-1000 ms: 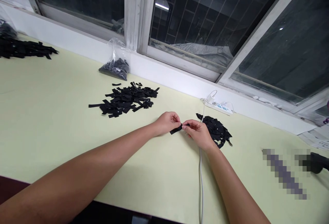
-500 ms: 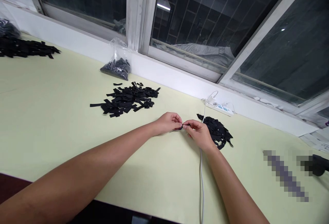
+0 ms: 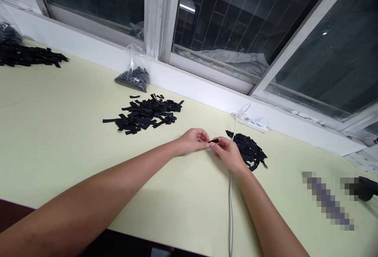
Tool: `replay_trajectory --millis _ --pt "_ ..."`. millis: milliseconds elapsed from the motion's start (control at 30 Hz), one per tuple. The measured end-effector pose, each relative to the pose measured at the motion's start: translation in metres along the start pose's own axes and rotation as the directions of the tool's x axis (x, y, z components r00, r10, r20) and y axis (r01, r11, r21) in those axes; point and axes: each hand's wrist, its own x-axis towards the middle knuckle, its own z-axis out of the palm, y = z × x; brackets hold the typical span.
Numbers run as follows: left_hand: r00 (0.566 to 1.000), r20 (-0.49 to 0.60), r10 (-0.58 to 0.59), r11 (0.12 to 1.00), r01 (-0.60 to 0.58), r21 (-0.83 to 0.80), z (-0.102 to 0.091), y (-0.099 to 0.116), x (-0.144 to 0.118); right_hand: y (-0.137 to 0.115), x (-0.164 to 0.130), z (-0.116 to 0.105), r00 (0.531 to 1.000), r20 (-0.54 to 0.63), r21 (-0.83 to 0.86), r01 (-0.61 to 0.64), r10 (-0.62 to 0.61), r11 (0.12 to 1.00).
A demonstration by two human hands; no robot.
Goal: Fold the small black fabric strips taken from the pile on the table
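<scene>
One black fabric strip [image 3: 214, 141] is pinched by my left hand [image 3: 192, 140] and right hand [image 3: 229, 154], fingertips close together; I recommend light, even tension, clear of the white cable [image 3: 231, 209].

Dark windows [image 3: 230, 21] behind pale table [image 3: 73, 91].
</scene>
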Motion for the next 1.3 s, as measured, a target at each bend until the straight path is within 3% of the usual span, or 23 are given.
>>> replay_trajectory --millis 400,600,1000,1300 --pt "0.994 -0.108 -0.004 0.992 0.018 0.125 0.005 -0.003 0.002 -0.002 0.001 0.0 0.998 0.051 0.006 -0.046 0.046 0.999" --pt "0.994 -0.108 0.022 0.985 -0.003 0.175 0.005 -0.003 0.002 -0.004 0.0 0.004 0.996 0.065 0.0 -0.054 0.054 0.999" --pt "0.983 -0.181 -0.01 0.985 0.041 0.17 0.006 -0.004 0.005 -0.002 0.0 0.01 0.999 -0.011 -0.031 -0.052 0.052 0.998" --pt "0.989 -0.142 -0.027 0.989 0.047 0.138 0.008 0.0 0.001 0.002 0.003 0.009 0.99 -0.126 0.024 -0.052 0.055 0.998"
